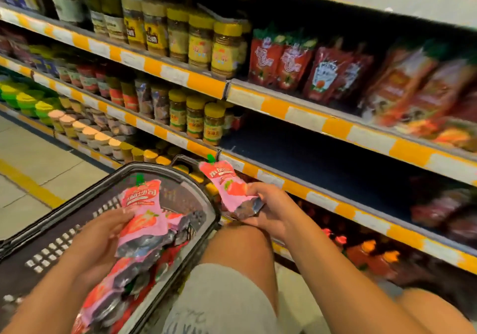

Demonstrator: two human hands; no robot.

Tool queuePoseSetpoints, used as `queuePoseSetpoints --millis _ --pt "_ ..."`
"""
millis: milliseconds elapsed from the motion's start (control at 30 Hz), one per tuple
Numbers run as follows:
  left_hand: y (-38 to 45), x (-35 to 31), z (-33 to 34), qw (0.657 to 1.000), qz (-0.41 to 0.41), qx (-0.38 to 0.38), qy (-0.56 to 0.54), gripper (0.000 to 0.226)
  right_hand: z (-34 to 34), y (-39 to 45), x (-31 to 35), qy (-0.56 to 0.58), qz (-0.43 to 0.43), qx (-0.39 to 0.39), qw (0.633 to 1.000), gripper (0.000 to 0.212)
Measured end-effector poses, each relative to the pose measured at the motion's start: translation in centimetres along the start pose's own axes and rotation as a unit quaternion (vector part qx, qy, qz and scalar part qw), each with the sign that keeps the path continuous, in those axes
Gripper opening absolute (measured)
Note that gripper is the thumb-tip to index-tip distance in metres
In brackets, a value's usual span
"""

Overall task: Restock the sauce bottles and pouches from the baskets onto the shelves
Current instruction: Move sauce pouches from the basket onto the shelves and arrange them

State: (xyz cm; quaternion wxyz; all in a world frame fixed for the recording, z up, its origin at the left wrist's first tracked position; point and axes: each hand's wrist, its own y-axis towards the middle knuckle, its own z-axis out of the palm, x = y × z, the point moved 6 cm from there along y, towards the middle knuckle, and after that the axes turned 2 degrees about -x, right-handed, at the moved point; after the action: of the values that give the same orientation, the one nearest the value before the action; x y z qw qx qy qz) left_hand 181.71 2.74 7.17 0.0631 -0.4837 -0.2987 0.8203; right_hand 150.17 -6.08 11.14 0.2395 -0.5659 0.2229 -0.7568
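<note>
A pink sauce pouch (143,213) is gripped over the black basket (64,226) by the left hand (103,233), while another pouch (228,187) is gripped by its lower end in the right hand (268,208) near the bare shelf (335,163).

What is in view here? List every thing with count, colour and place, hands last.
pink pouches: one in each hand, more in the basket; pink with red fruit print
basket: one, black, lower left on the floor
bare shelf: one, dark blue, straight ahead
red pouches: several, shelf above the bare one
yellow-lidded jars: many, shelves to the left
left hand: holds a pink pouch over the basket
right hand: holds a pink pouch near the bare shelf
</note>
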Motion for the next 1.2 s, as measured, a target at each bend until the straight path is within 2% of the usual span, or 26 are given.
queuePoseSetpoints --millis 267,367,567,700,1000,1100,1200 --pt "-2.2 0.5 11.1 0.99 -0.007 0.122 0.064 0.051 -11.1 -5.6 0.9 0.123 -0.077 -0.101 0.984 0.035" --pt "-2.9 1.3 15.2 0.984 -0.014 0.15 0.09 0.056 -14.3 -6.9 0.9 0.135 -0.095 -0.131 0.978 0.034" --pt "-4.0 4.2 24.4 0.96 -0.008 0.224 0.166 0.051 -20.8 -8.5 1.3 0.13 -0.133 -0.173 0.967 0.039" --pt "-3.0 6.3 29.7 0.947 0.002 0.227 0.225 0.044 -25.1 -8.9 2.1 0.129 -0.144 -0.204 0.96 0.03" --pt "1.4 11.7 41.3 0.912 0.03 0.266 0.31 0.023 -33.8 -6.6 5.7 0.042 -0.158 -0.299 0.94 0.02" --pt "3.7 12.9 44.5 0.909 0.035 0.275 0.311 0.026 -36.1 -5.5 7.5 0.031 -0.181 -0.331 0.925 0.023" --pt "5.7 13.2 47.2 0.923 0.045 0.258 0.282 0.033 -37.8 -4.4 9.2 0.011 -0.199 -0.356 0.913 0.028"
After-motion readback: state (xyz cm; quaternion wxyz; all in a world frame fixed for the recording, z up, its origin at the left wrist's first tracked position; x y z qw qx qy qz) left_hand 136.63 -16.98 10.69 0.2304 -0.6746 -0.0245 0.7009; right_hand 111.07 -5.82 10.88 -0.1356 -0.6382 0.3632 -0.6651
